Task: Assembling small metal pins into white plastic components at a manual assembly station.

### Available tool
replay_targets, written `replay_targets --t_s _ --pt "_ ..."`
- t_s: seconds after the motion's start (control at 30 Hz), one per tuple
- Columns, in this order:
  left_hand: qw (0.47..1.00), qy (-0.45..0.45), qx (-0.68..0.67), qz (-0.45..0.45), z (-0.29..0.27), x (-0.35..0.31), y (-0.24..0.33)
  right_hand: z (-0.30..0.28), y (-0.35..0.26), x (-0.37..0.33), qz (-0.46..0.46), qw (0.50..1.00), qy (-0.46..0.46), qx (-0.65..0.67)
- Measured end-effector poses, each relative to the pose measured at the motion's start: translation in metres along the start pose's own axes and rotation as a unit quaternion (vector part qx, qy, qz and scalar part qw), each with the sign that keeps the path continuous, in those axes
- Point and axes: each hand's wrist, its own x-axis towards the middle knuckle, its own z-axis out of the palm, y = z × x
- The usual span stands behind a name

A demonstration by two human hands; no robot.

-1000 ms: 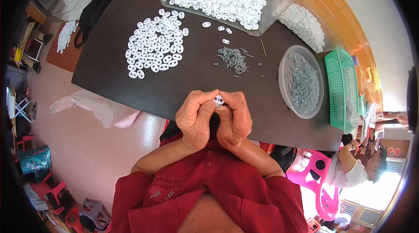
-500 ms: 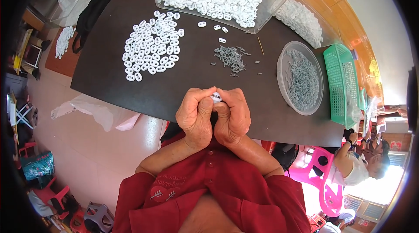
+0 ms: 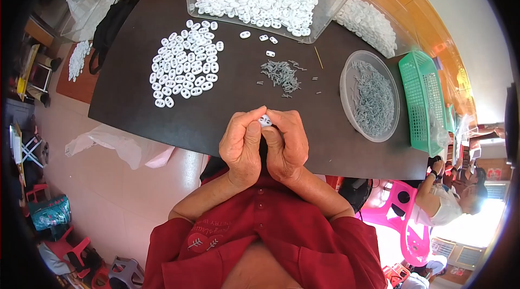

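In the head view, my left hand (image 3: pixel 242 148) and right hand (image 3: pixel 287 148) meet by the near edge of the table (image 3: pixel 227 94), each grip closed, thumbs and fingertips pinching one small white oval piece (image 3: pixel 265 120) between them. To do this well, I should press evenly from both sides, its face uncovered (the grey pins (image 3: pixel 281 76) lie loose beyond, easily scattered).

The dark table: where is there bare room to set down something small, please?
The table is bare between the loose white two-hole ovals and the grey pin pile, left of the left hand, and between the right hand and the round plastic tub. Crowded: the far side, with the clear bin, and the right side, with the tub and green basket.
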Motion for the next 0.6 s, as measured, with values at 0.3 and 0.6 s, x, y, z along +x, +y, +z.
replay_targets --t_s 0.3,0.6 --pt "0.982 -0.104 -0.098 -0.121 0.0 0.005 0.002 -0.029 0.007 0.01 0.02 1.0 0.009 0.003" --pt "0.945 -0.308 0.104 -0.032 0.011 0.006 0.006 -0.083 0.018 0.02 0.076 0.996 0.035 -0.03"
